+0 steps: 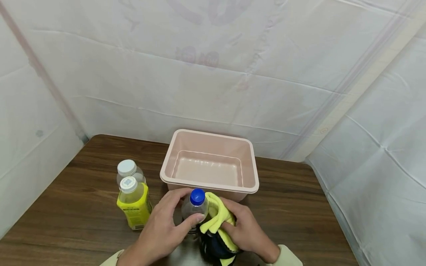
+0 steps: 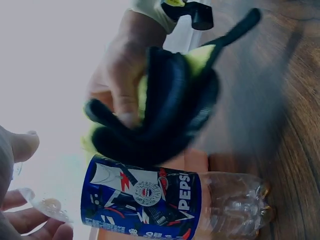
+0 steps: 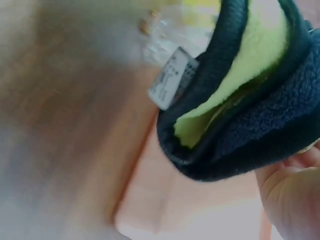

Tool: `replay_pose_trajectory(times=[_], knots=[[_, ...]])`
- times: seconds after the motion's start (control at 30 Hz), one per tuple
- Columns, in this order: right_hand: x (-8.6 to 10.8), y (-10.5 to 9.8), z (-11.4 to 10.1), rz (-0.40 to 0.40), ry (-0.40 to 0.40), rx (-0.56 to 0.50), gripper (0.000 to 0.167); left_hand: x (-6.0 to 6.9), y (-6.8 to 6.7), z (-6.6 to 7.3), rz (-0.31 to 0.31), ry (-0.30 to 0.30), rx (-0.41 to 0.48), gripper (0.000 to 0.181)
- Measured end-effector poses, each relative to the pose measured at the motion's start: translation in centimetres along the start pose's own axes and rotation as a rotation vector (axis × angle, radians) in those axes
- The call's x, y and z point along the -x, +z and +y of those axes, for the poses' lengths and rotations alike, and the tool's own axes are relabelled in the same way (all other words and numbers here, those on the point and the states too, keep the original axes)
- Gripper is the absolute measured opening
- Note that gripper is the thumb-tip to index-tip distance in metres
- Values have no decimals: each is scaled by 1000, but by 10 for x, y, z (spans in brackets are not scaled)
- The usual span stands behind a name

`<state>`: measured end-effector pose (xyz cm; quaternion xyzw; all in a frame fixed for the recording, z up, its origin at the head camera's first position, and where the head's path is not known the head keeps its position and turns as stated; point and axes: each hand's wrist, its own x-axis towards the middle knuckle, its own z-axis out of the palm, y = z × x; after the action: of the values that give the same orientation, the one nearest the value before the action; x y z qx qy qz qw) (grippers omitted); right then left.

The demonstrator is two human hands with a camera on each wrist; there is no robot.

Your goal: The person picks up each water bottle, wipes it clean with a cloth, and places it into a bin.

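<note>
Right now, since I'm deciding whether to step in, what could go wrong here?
The left hand holds the blue-capped bottle near its top, so a push from the cloth in the right hand might tip or twist it. The left hand also appears close to the yellow bottle, so a sideways move could knock that over. And the pink bin sits just beyond both hands, so it might get nudged.

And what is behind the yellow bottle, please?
Behind the yellow bottle, in the head view, stands a clear container with a white cap. The yellow bottle covers most of its lower part, so any label there cannot be seen.
</note>
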<state>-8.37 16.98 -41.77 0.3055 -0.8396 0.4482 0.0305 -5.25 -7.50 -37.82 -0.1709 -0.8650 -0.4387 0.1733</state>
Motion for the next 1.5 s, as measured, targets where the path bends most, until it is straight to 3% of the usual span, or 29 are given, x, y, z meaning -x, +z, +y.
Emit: replay_pose_trajectory(times=[0.2,0.33,0.57,0.63,0.73,0.97,1.1,1.3,1.4,1.5], knots=[[-11,-18,-12,49,-111,-46,68,-1,-2,-4,-11,68,27,49],[-25,-23,-28,-9,-162,-2,74,-3,-4,-6,-11,89,46,48],[-35,-21,-48,-149,-264,320,79,-5,-10,-9,-69,61,109,47],[-34,-19,-49,-167,-252,387,82,-5,-11,-9,-77,59,115,46],[-33,-16,-48,-179,-213,403,80,-6,-11,-8,-84,44,120,46],[-30,-8,-38,-217,-56,371,49,-8,-13,-3,-140,-48,150,44],[-26,-9,-40,-167,-33,369,62,-8,-12,3,-162,-128,176,43],[-26,-14,-52,-108,-117,412,80,-10,-8,6,-142,-237,175,47],[-27,-12,-53,-122,-110,408,78,-11,-7,4,-132,-237,178,45],[-27,-7,-48,-144,-66,369,72,-11,-7,3,-124,-196,157,42]])
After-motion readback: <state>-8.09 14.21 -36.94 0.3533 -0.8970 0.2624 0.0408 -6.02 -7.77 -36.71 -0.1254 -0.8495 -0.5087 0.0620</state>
